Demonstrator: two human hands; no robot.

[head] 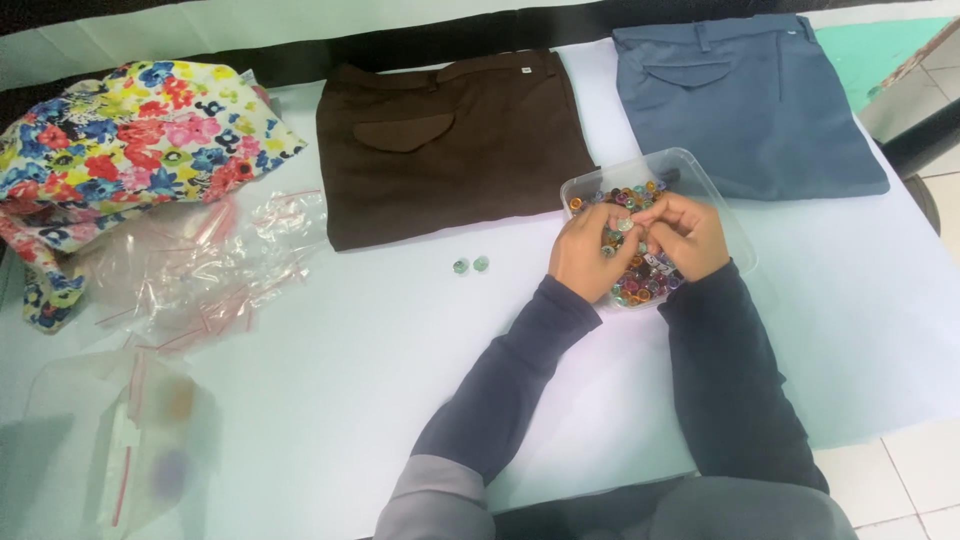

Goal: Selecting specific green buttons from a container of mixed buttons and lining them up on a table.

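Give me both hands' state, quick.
Left hand: fingers curled over the clear tray of coloured buttons, pinching one small button.
Right hand: curled, fingertips at the same button.

A pale white-blue table (330,380) fills most of the view under soft, even light. At 4 o'clock, white floor tiles (900,480) show. At 2 o'clock lies a green patch (890,55), possibly a mat.

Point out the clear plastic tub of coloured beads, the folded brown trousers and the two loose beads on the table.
clear plastic tub of coloured beads (690,168): head view, far rim.
folded brown trousers (450,180): head view, middle of cloth.
two loose beads (470,265): head view, between the pair.
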